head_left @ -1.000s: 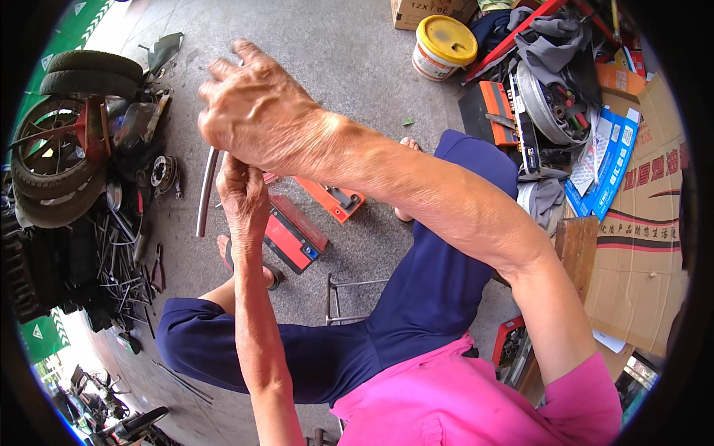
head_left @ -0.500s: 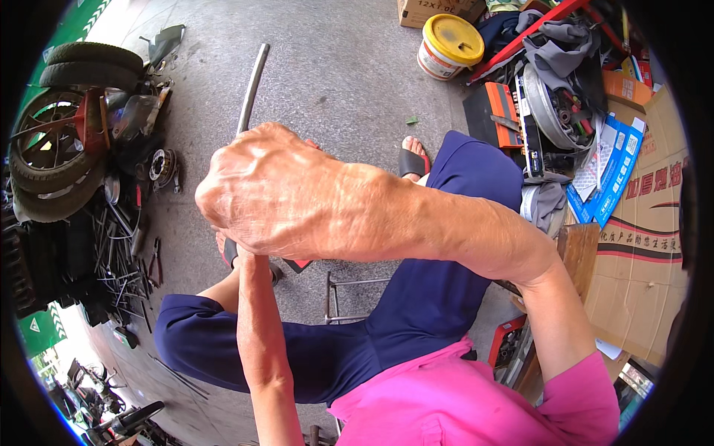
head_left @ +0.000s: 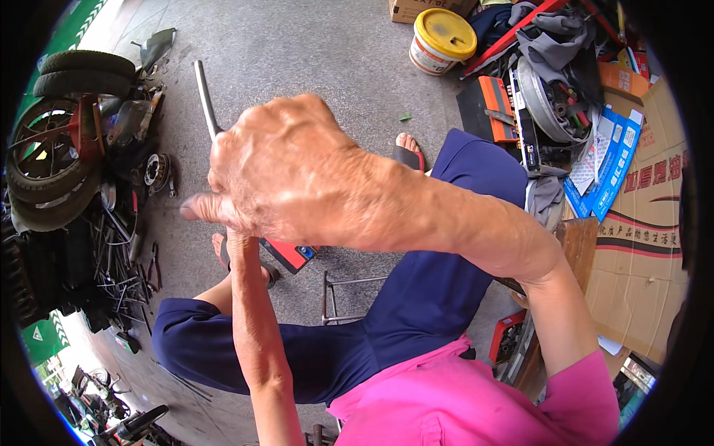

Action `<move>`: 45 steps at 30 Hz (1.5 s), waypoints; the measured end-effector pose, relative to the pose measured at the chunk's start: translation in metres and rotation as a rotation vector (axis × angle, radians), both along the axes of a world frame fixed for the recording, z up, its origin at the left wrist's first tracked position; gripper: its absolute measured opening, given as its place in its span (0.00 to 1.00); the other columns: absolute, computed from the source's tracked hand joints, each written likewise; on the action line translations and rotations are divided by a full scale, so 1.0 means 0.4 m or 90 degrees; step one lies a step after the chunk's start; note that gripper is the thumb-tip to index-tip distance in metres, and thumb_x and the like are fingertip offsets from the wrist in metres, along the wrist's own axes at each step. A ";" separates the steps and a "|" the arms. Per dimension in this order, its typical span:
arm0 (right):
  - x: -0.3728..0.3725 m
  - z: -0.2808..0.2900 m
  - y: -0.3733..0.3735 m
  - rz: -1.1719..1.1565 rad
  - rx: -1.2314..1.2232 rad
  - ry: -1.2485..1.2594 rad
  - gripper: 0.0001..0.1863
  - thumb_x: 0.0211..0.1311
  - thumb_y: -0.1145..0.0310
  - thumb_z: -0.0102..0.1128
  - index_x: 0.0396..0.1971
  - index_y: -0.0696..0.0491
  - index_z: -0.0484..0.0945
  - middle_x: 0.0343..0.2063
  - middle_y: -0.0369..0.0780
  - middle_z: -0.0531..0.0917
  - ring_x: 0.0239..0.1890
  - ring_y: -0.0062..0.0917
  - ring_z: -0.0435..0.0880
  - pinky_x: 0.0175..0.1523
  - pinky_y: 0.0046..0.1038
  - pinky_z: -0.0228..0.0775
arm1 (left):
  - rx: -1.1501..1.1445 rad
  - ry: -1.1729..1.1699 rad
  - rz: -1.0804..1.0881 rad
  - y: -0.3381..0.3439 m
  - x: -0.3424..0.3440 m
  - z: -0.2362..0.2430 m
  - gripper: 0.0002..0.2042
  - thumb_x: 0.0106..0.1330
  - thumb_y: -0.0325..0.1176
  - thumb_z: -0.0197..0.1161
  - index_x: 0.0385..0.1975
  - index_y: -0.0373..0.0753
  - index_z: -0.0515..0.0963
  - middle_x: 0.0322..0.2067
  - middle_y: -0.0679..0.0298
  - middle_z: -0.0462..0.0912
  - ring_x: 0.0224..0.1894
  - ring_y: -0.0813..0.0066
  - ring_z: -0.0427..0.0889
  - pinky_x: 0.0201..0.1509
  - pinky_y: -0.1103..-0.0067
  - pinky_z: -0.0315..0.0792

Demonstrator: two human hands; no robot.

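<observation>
Grey rod [head_left: 203, 97] juts forward beyond right hand [head_left: 290, 171], fingers curled, hold unclear; left hand hidden beneath, state cannot be told. Rod probably stiff, slick, fairly light: grip mid-length

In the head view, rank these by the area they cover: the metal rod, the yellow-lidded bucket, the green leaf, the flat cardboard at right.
1. Flat cardboard
2. Yellow-lidded bucket
3. Metal rod, visible part only; its lower end is hidden
4. Green leaf
</observation>
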State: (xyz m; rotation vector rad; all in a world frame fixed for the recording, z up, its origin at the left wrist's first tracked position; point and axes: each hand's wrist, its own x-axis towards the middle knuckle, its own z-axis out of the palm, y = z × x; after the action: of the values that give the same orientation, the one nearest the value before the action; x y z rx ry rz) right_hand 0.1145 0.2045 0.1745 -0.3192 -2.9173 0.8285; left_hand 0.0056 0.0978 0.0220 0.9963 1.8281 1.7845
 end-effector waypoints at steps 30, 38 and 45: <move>0.003 0.010 0.168 -0.265 0.157 0.232 0.16 0.58 0.60 0.59 0.27 0.60 0.84 0.23 0.53 0.82 0.30 0.45 0.85 0.41 0.41 0.78 | -0.067 0.151 0.123 0.012 0.004 0.021 0.07 0.67 0.23 0.63 0.42 0.29 0.79 0.31 0.66 0.84 0.33 0.82 0.81 0.35 0.82 0.77; 0.066 0.025 0.166 -0.290 0.171 0.237 0.15 0.58 0.63 0.60 0.24 0.61 0.82 0.21 0.53 0.81 0.28 0.45 0.84 0.39 0.40 0.77 | -0.027 0.117 0.142 0.042 0.004 -0.010 0.07 0.67 0.23 0.62 0.43 0.32 0.79 0.34 0.67 0.85 0.36 0.87 0.78 0.36 0.88 0.70; 0.101 0.026 0.158 -0.246 0.223 0.236 0.14 0.57 0.65 0.59 0.22 0.62 0.78 0.20 0.51 0.79 0.28 0.44 0.83 0.38 0.43 0.75 | -0.117 0.035 -0.016 0.033 -0.005 0.032 0.11 0.72 0.21 0.51 0.52 0.34 0.69 0.42 0.58 0.82 0.47 0.75 0.81 0.45 0.79 0.77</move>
State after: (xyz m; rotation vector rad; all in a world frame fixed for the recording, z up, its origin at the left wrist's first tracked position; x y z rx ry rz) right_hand 0.1551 0.2678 0.1850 -0.5960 -2.4735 0.2754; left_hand 0.0036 0.1110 0.0346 1.0015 1.9632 1.5564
